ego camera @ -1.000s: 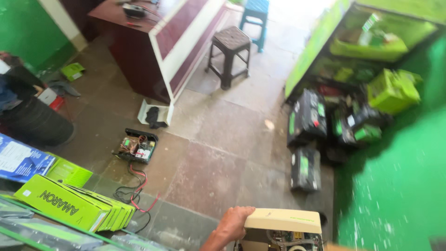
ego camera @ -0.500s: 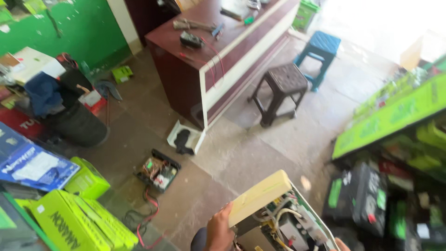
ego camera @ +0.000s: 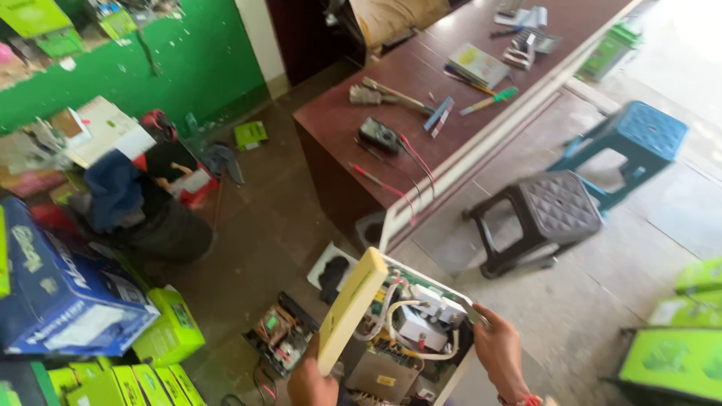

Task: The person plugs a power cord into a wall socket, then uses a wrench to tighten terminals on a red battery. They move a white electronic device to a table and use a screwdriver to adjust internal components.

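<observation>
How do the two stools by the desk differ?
The dark stool is blackish brown; the blue stool is bright blue. The dark stool stands nearer the opened white box held in both hands; the blue stool stands farther off, in brighter light. Both are upright, four-legged plastic stools with patterned square seats.

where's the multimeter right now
In the head view, the black multimeter lies on the brown desk, upper centre, its red leads trailing toward the desk's front edge, beside the pliers.

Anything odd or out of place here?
Yes. The white open-cased electronics unit held between the left hand and right hand has its wiring exposed. A second opened circuit unit lies on the floor, beside the green boxes.
</observation>
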